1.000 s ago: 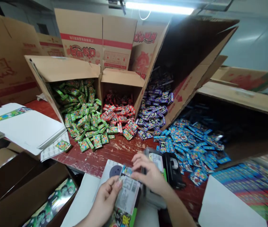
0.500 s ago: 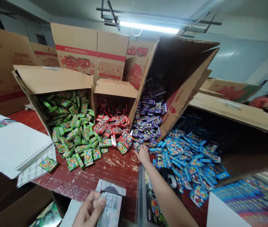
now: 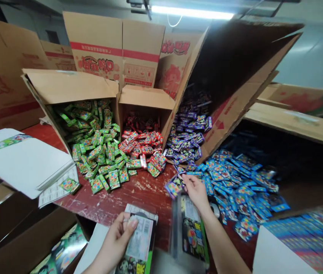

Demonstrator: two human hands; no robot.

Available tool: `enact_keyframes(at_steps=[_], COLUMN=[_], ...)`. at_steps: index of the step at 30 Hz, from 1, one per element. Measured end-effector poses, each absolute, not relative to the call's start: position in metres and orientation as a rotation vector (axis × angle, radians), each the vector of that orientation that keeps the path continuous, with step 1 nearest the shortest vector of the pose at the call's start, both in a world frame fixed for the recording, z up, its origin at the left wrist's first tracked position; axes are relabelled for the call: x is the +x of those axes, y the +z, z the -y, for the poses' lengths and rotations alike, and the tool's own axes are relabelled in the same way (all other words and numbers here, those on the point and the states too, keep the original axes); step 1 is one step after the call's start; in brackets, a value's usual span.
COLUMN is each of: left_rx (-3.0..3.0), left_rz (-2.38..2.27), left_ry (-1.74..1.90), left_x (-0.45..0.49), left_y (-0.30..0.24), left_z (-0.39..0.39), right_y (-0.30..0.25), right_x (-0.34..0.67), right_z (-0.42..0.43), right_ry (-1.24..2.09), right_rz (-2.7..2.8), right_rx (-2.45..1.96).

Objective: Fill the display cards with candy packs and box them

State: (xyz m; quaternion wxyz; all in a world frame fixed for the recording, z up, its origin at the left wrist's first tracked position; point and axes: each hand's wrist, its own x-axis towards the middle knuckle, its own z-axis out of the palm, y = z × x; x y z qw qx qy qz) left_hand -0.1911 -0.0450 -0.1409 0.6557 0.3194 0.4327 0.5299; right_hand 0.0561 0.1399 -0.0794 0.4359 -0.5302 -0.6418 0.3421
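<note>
My left hand (image 3: 119, 238) is closed on a flat black-and-green printed packet (image 3: 140, 238) with a white label, thumb on top. My right hand (image 3: 197, 190) pinches a small purple candy box (image 3: 175, 186), slightly blurred, just above the table in front of the purple heap. Below that hand lies a stack of similar black printed packets (image 3: 191, 232) with clear plastic edges. Loose small boxes spill from open cartons: green boxes (image 3: 101, 148), red boxes (image 3: 142, 144), purple boxes (image 3: 186, 146) and blue boxes (image 3: 235, 179).
Tilted cartons (image 3: 75, 87) line the back of the red table (image 3: 132, 194). White card sheets (image 3: 27, 163) are stacked at left, with a single green box (image 3: 70, 185) beside them. A black object (image 3: 215, 209), partly hidden, sits by my right wrist. Colourful printed sheets (image 3: 306, 236) lie at right.
My right hand has drawn back from the purple heap towards me, now with a purple box in its fingers. My left hand still holds the packet, more of which shows. The view has shifted.
</note>
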Motion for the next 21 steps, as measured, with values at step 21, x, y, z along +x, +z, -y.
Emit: enact_keyframes(at_steps=[21], left_rx=[0.47], left_rz=[-1.13], left_ry=[1.374], left_x=[-0.227], left_y=[-0.113], left_z=[0.076], right_y=[-0.191], right_x=[0.015], right_z=[0.142], right_ry=[0.796], right_rz=[2.004], right_rx=[-1.605])
